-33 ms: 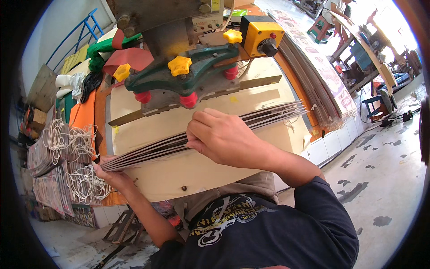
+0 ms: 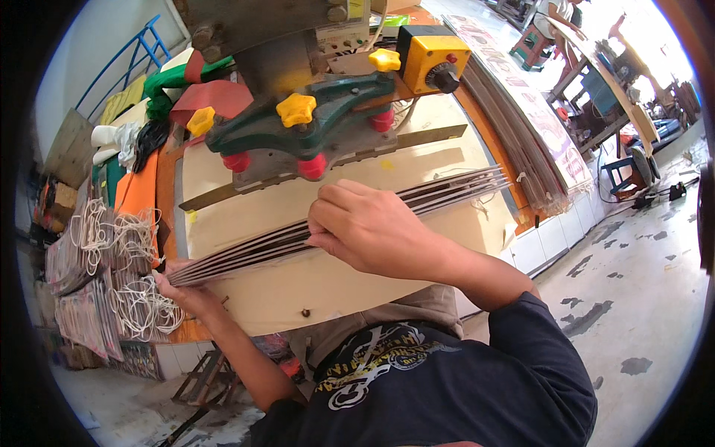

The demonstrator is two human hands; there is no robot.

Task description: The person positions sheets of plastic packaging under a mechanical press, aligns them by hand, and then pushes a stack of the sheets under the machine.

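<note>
Worktop (image 2: pixel 484 127) of orange-brown wood, cream sheet (image 2: pixel 257 309) laid over it. Stack of thin grey-edged sheets (image 2: pixel 257 252) runs slantwise above the cream sheet, rising left to right. Left hand (image 2: pixel 191 296) clamped on the stack's left end, thumb along the near side. Right hand (image 2: pixel 365 227) over the stack's middle, fingers curled in, thumb at the near edge; fingertips partly hidden, can't tell if they pinch a layer. Right end of stack sticks out free past that hand. Just beyond: green metal bracket (image 2: pixel 253 141) with yellow knobs (image 2: pixel 296 110) and red feet (image 2: pixel 311 167). White cords (image 2: pixel 141 309) on piled printed items, left. Far upper right, seated person (image 2: pixel 560 16).
</note>
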